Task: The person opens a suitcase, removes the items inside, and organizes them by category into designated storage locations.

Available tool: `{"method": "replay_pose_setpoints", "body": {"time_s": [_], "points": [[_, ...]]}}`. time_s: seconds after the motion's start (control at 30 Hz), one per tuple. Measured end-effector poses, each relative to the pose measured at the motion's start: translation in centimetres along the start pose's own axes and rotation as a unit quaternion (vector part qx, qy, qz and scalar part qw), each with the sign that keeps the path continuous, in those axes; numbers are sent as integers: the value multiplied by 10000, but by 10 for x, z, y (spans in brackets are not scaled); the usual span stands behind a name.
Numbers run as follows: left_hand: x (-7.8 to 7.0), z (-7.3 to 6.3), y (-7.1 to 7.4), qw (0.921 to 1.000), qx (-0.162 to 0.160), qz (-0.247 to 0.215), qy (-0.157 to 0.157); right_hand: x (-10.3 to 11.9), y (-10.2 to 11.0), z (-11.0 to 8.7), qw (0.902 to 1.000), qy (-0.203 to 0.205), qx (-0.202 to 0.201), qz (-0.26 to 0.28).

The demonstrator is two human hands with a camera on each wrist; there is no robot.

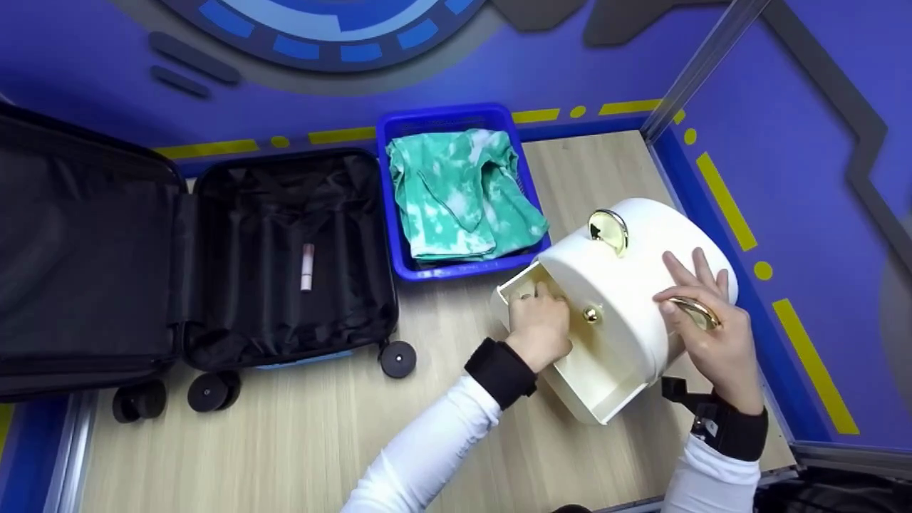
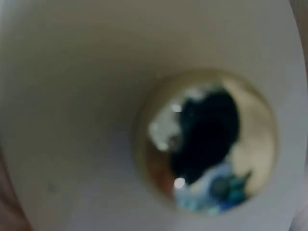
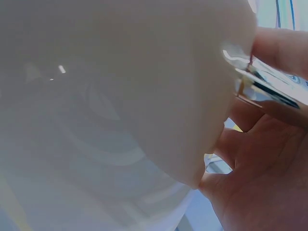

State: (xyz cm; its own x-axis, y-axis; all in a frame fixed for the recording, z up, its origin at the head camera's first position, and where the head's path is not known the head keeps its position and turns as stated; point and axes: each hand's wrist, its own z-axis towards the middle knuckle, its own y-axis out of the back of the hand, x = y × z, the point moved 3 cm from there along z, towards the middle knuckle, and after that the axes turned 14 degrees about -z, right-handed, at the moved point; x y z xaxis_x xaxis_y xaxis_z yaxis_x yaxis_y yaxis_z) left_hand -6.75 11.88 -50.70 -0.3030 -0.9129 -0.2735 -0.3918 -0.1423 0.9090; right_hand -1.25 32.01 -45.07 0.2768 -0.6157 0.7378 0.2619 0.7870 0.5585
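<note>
A white rounded storage box (image 1: 641,263) with gold trim stands at the right, its drawer (image 1: 595,388) pulled out. Into the drawer's far end reaches my left hand (image 1: 540,326), the fingertips hidden; I cannot tell what they hold. Close to the left wrist, a shiny gold knob (image 2: 207,144) fills much of that wrist view. My right hand (image 1: 712,328) presses the box's side and top with spread fingers. A gold loop-shaped piece (image 1: 697,312) passes between its thumb and fingers. Another gold piece (image 1: 609,231) stands up from the box's top.
An open black suitcase (image 1: 235,342) lies at the left, a pink-and-white lipstick-like tube (image 1: 307,267) inside it. Beside it, a blue basket (image 1: 420,273) holds green-and-white tie-dye cloth (image 1: 456,199). Blue panels (image 1: 784,214) border the wooden tabletop (image 1: 299,442).
</note>
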Motion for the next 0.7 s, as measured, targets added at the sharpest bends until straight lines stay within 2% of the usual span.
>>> {"method": "replay_pose_setpoints", "body": {"time_s": [0.27,0.4,0.5,0.6,0.67,0.7], "points": [[-1,2,-2,9999,-142,35,66,0,0,1,10000,36,-35,14],[0,2,-2,9999,-107,10,102,-2,-2,2,10000,-28,-32,4],[2,0,-1,9997,-230,-113,9,-3,-2,2,10000,-42,-43,7],[7,-9,2,9963,-688,-339,-386,-3,-2,1,10000,-41,-40,11],[13,-18,5,9874,-1215,-620,-806,-2,-1,1,10000,-55,-18,8],[17,-23,6,9797,-1528,-801,-1026,-2,-1,1,10000,-65,-2,5]]}}
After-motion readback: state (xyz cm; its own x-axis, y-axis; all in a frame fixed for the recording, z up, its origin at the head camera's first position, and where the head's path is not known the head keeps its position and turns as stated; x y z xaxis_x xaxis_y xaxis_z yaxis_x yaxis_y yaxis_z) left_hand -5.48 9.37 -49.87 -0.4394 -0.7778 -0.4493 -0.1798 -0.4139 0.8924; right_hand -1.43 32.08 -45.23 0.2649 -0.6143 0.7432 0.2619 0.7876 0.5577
